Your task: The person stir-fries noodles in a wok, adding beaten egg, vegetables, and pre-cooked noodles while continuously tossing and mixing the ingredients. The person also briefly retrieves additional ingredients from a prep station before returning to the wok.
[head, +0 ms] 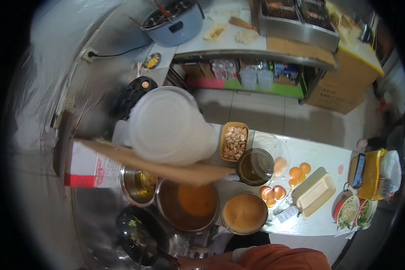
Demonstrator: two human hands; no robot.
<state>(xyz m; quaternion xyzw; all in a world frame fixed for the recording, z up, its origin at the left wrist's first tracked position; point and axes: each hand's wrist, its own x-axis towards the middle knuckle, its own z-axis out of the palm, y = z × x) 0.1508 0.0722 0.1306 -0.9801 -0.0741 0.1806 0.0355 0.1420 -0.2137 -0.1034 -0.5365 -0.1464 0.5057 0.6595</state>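
My right hand, below an orange sleeve, grips the handle of a black wok at the lower left. Chopped green and pale bits lie in the wok. My left hand is out of view. Just beyond the wok stand a metal bowl of yellow oil and a wide metal pot with orange liquid. A round container of orange-brown sauce is to their right, with a thin handle leaning out. Part of the wok's handle is hidden behind my hand.
A blurred stack of white plastic containers rises close to view above a cardboard edge. A tray of garlic cloves and a dark pot stand beside it. Rightward lie a beige container and food-filled bowls.
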